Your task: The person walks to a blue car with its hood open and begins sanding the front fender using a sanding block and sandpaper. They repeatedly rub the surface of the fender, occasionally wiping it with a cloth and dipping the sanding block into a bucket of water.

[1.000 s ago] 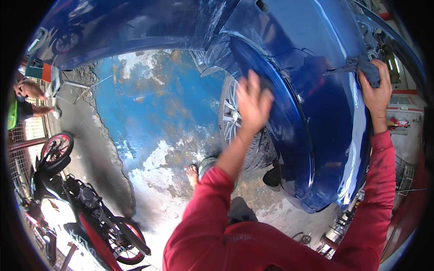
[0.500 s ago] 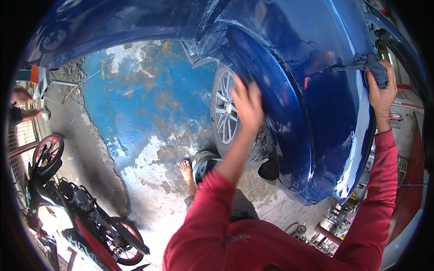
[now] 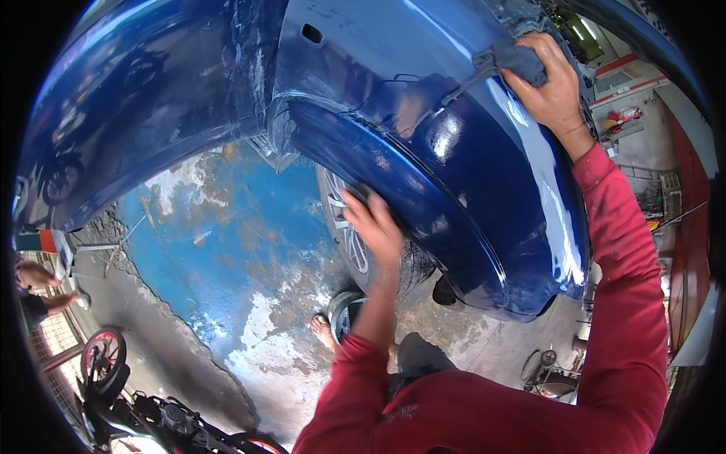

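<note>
My right hand [image 3: 550, 87] grips a crumpled dark grey cloth [image 3: 514, 64] against the top of a glossy blue car fender [image 3: 484, 174]. Lower down, my left hand [image 3: 374, 231] is at the fender's wheel-arch edge, palm side toward the panel. A dark edge shows at its fingertips, perhaps of a thin pad, but the fingers cover most of it. Below that hand is the wheel [image 3: 352, 250] with its silver spoked rim.
A blue car door [image 3: 166, 91] stands open at the left. A bucket [image 3: 336, 306] sits on the floor by my bare foot [image 3: 323, 331]. A motorcycle [image 3: 170, 416] is at the lower left, near another person's legs [image 3: 49, 291]. Worn blue paint covers part of the concrete floor [image 3: 249, 227].
My view has swung toward the right, so the car appears further left. My right hand keeps the cloth on the fender top. My left hand has moved lower along the arch edge.
</note>
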`<action>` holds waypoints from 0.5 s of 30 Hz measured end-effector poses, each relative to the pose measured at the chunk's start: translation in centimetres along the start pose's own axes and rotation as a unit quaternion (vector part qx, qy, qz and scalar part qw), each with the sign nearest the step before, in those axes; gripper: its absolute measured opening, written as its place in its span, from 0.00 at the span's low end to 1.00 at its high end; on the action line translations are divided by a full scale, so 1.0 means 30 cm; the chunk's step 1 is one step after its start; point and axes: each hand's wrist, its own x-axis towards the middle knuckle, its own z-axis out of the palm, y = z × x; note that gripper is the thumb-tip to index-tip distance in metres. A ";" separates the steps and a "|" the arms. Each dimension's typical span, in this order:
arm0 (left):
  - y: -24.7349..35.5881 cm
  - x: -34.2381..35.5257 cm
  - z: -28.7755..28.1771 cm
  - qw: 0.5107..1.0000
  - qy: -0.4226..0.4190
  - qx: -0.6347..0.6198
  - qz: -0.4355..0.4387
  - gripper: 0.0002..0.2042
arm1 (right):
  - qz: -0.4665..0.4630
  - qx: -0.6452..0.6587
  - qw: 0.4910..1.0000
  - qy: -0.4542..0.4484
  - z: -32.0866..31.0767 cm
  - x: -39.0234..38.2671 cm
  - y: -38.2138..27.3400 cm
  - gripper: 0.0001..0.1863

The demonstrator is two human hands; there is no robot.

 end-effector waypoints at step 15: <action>0.114 -0.586 0.059 0.963 -0.086 0.206 0.153 0.45 | 0.010 0.068 0.997 0.027 0.010 -0.014 0.025 0.24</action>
